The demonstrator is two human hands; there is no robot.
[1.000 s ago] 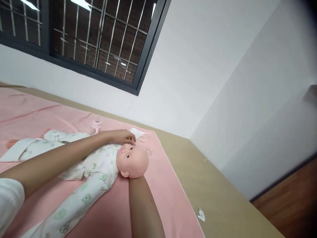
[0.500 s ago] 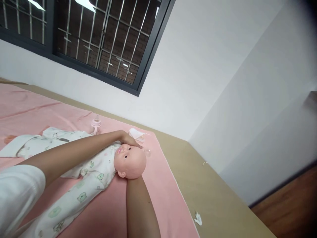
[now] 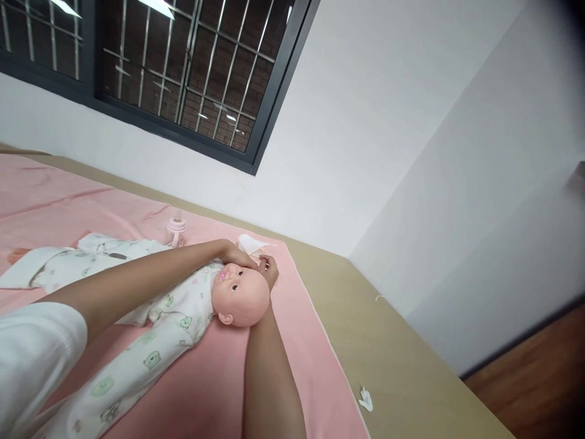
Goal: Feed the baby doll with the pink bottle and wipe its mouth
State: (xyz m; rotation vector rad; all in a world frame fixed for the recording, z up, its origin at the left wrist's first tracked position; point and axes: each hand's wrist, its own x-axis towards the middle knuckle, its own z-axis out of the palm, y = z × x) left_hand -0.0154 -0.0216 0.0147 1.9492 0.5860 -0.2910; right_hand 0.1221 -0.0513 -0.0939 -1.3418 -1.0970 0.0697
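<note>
Noted doll (image 3: 187,308) lying on cloth (image 3: 315,366). Found left hand (image 3: 238,255) at far side of head (image 3: 242,297), right hand (image 3: 270,271) just past crown, fingers bent; cannot tell grip of either. Judged light, with smooth, stiff head; best held beneath head and back.

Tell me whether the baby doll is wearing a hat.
No, the baby doll has a bare, bald head in plain view, with nothing covering its crown.

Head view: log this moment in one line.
left hand: beside doll's head; right hand: beyond it, fingers curled; doll: on pink sheet; bottle: upright
</note>
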